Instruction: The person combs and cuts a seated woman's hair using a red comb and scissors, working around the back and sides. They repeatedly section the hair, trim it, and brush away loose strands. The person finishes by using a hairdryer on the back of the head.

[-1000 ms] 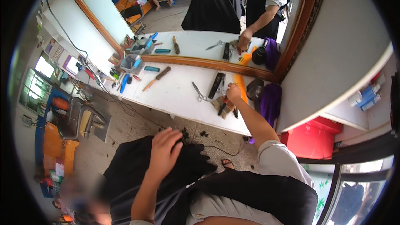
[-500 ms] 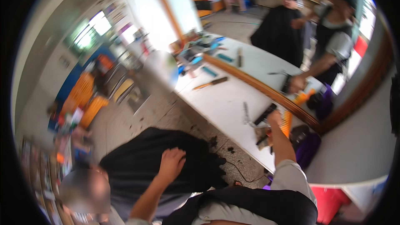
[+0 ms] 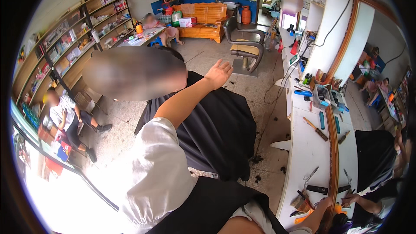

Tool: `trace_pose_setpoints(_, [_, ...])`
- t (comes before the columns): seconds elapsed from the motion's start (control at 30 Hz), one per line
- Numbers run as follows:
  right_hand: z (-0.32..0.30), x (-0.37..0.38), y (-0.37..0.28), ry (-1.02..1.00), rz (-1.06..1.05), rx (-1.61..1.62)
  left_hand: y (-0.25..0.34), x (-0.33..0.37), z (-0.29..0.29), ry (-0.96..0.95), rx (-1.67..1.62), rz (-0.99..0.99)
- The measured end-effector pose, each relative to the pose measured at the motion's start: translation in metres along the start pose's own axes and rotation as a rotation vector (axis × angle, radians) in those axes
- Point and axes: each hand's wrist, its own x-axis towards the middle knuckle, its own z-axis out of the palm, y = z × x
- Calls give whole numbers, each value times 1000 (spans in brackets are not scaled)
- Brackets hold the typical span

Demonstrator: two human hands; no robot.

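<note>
My left arm stretches forward in a white sleeve. My left hand (image 3: pixel 220 74) is open above the black cape (image 3: pixel 208 125), fingers extended and nothing in it. The cape covers a person seated in front of me. Low on the right, my right hand (image 3: pixel 321 204) reaches over the white counter (image 3: pixel 299 160), close to the mirror frame. Its fingers are small and partly hidden, so what they hold cannot be made out. Just beyond that hand lies a black clipper-like tool (image 3: pixel 317 189), with silver scissors (image 3: pixel 310 174) beside it. A small box of tools (image 3: pixel 300 203) stands nearby.
Farther along the counter lie a wooden-handled brush (image 3: pixel 316 129), a teal comb (image 3: pixel 322 120) and a tool basket (image 3: pixel 321 96). A wood-framed mirror (image 3: pixel 333 147) edges it. Beyond are a barber chair (image 3: pixel 245 43), an orange bench (image 3: pixel 200 19) and a seated person (image 3: pixel 67 108).
My view has swung left toward the room. My left hand has moved outward over the cape. The right hand, earlier at the black tool, is now beside it on the counter's near end.
</note>
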Motion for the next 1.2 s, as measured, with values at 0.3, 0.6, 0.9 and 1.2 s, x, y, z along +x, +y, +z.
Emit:
trace_pose_setpoints(0.3, [56, -202, -26, -766, 351, 963, -40, -45, 47, 80, -30, -45])
trace_pose_setpoints(0.6, [194, -604, -76, -933, 173, 449, -80, -80, 123, 120, -99, 12])
trace_pose_setpoints(0.9, [253, -761, -148, -1495, 202, 197, -80, -88, 115, 39, -15, 29])
trace_pose_setpoints(1.2, [348, -775, -178, -2039, 277, 437, -82, -88, 99, -110, 133, -55])
